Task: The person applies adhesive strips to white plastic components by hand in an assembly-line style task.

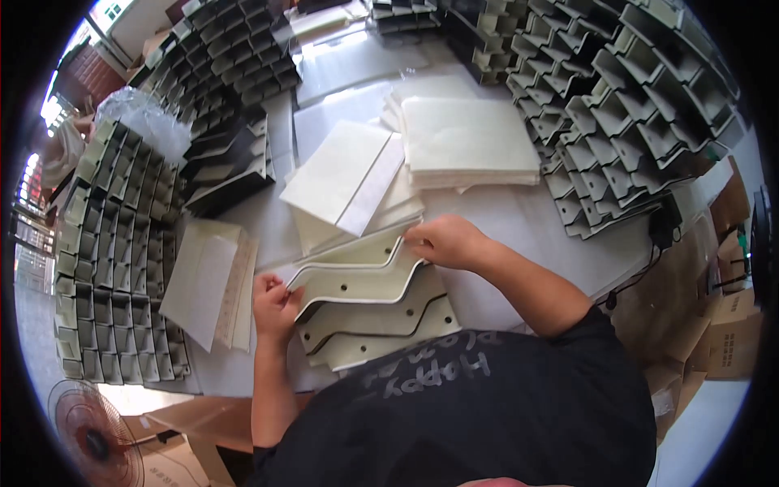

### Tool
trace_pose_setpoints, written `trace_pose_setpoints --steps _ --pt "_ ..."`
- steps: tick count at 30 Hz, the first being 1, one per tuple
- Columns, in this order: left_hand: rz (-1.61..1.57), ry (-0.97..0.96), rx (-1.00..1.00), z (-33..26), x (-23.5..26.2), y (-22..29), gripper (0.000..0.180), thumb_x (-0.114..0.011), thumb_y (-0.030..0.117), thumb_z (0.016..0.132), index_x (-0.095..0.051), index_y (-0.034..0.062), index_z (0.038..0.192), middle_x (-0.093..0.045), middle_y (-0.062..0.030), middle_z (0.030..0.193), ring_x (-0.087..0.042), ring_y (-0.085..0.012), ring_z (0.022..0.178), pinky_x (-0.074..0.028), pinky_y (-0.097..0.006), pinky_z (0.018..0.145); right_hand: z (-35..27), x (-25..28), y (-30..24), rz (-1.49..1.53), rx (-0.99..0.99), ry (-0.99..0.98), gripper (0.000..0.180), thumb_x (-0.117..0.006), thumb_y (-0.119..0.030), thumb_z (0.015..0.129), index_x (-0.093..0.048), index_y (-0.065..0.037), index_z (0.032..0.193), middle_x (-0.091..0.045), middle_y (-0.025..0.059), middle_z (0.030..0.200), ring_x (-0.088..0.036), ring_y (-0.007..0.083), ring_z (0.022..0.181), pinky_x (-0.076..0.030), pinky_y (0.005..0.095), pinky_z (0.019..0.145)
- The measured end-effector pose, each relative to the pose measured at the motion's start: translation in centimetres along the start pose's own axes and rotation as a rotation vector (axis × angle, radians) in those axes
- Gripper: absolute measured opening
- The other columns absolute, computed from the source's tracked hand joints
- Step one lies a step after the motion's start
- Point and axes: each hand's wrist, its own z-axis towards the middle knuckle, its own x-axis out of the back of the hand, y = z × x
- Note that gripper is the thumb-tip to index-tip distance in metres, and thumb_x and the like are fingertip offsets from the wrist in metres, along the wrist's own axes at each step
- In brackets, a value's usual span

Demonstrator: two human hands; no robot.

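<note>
In front of my body lies a zigzag-bent cream panel (375,282) with pale edges and small round holes. My left hand (276,307) pinches its left end, fingers curled. At the far right corner my right hand (445,242) grips the same panel between thumb and fingers. More bent panels (398,319) of the same shape sit under and nearer to me, close to my shirt. Just beyond the held panel, loose cream sheets (337,174) lie askew, one with a whitish strip along its edge. A neat stack of cream sheets (471,138) stands to their right.
Tall stacks of bent panels rise at the left (114,276), far left (243,49) and right (600,105). More cream sheets (199,280) lie on the left of the table (503,235). A fan (97,442) stands lower left; cardboard boxes (726,341) are at the right.
</note>
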Motion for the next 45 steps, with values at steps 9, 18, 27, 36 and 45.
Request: trace_pose_setpoints --steps 9,18,27,36,45 --pt "0.079 0.126 0.058 6.4 5.6 6.7 0.026 -0.058 0.004 0.079 -0.066 0.0029 0.104 -0.058 -0.0115 0.095 -0.056 -0.0199 0.079 -0.046 -0.029 0.074 6.0 6.0 7.1 -0.387 -0.021 0.199 0.032 -0.079 -0.02 0.069 -0.069 -0.009 0.097 -0.063 0.0129 0.104 -0.056 0.0321 0.101 -0.046 0.0373 0.09" --pt "-0.492 -0.616 0.306 16.7 -8.8 13.0 0.03 -0.06 0.018 0.089 -0.062 -0.0011 0.113 -0.064 -0.0056 0.086 -0.059 -0.009 0.066 -0.048 -0.022 0.059 6.6 5.6 8.7 -0.157 0.115 0.436 0.008 -0.071 -0.017 0.073 -0.072 -0.011 0.077 -0.067 0.0047 0.083 -0.061 0.0254 0.081 -0.051 0.0361 0.076" --pt "-0.732 -0.584 0.582 19.2 -15.8 14.5 0.025 -0.061 0.022 0.092 -0.063 -0.0025 0.097 -0.065 -0.01 0.086 -0.062 -0.0145 0.063 -0.051 -0.026 0.058 5.0 4.2 6.9 -0.141 0.225 0.708 0.008 -0.073 -0.009 0.071 -0.072 -0.007 0.079 -0.067 0.0067 0.086 -0.061 0.0237 0.079 -0.051 0.0336 0.072" --pt "-0.741 -0.614 0.379 18.4 -15.8 12.8 0.018 -0.062 0.013 0.089 -0.066 -0.0041 0.09 -0.066 -0.0081 0.078 -0.064 -0.0139 0.064 -0.054 -0.026 0.059 7.0 5.5 5.5 -0.334 0.119 0.281 0.011 -0.065 -0.017 0.075 -0.069 -0.007 0.073 -0.066 0.01 0.079 -0.063 0.0291 0.074 -0.051 0.038 0.071" --pt "-0.469 -0.61 0.406 18.5 -14.5 13.0 0.016 -0.062 0.011 0.084 -0.068 -0.0037 0.086 -0.068 -0.0099 0.077 -0.063 -0.0132 0.061 -0.052 -0.026 0.056 7.5 5.1 6.6 0.493 -0.315 0.432 0.01 -0.061 -0.013 0.079 -0.065 -0.004 0.076 -0.065 0.0116 0.079 -0.063 0.0249 0.069 -0.053 0.0357 0.068"
